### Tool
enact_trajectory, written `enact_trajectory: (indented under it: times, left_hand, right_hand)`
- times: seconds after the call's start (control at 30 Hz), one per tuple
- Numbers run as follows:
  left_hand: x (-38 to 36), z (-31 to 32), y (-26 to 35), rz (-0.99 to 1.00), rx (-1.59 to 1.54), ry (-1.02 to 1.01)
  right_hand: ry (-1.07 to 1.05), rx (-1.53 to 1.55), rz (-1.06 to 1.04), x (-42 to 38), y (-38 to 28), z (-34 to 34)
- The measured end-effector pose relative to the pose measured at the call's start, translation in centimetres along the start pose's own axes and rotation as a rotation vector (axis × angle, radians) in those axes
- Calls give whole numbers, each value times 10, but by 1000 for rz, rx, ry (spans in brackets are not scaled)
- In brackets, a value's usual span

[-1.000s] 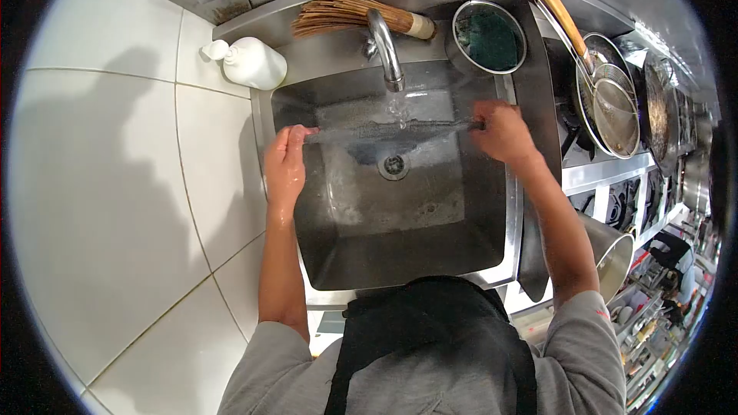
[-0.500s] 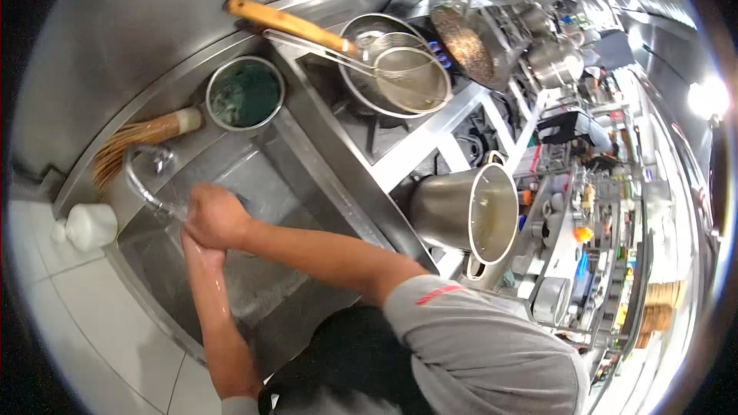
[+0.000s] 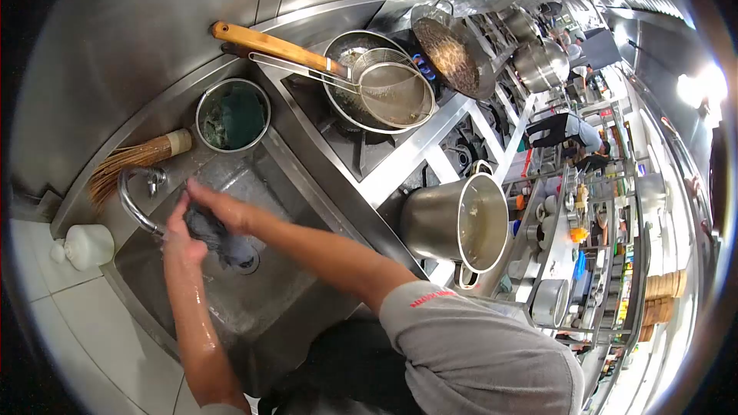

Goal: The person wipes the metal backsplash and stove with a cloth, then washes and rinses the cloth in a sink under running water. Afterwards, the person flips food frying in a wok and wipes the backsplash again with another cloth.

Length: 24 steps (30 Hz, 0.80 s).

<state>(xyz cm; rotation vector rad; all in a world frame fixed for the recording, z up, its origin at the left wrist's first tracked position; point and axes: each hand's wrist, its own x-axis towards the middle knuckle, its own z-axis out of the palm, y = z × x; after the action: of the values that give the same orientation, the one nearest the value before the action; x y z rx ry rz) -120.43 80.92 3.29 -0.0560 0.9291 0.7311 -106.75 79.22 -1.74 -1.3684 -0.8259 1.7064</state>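
My left hand (image 3: 183,240) is at the spout of a curved tap (image 3: 134,198), the forearm below it wet and shiny. Across from it is my right hand (image 3: 224,209), its fingers reaching toward the left fingertips. A wet, dark grey cloth (image 3: 209,232) is bunched between the two palms, both hands pressed on it. Its lower end hangs over the drain (image 3: 247,263) of the steel sink (image 3: 269,292).
A bristle brush (image 3: 138,157), a pot of dark green liquid (image 3: 233,115) and a white bottle (image 3: 86,246) stand around the sink. Right of it, the stove (image 3: 369,150) carries a strainer (image 3: 396,96) over a pan, a wok (image 3: 453,54) and a tall pot (image 3: 434,223). A person (image 3: 569,131) is farther off.
My right hand has let go of my left wrist and opened out a little. The dark grey cloth, mostly hidden before, now shows between both hands. The view has shifted slightly.
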Motion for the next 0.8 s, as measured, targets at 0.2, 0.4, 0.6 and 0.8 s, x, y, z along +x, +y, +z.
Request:
enact_trajectory:
  times: [0.2,0.4,0.6,0.8]
  left_hand:
    - [-53,-3,33,274,-62,-106]
    - [-119,3,52,343,-117,-112]
    - [-36,-83,-19,190,-174,-183]
    - [36,-99,-71,356,-164,-293]
  right_hand:
    - [-289,-700,-24,-74,-24,-5]
    - [-45,-1001,-214,-34,43,-50]
    - [11,-684,-366,-4,15,-24]
    - [-218,-683,-603,-109,-1,65]
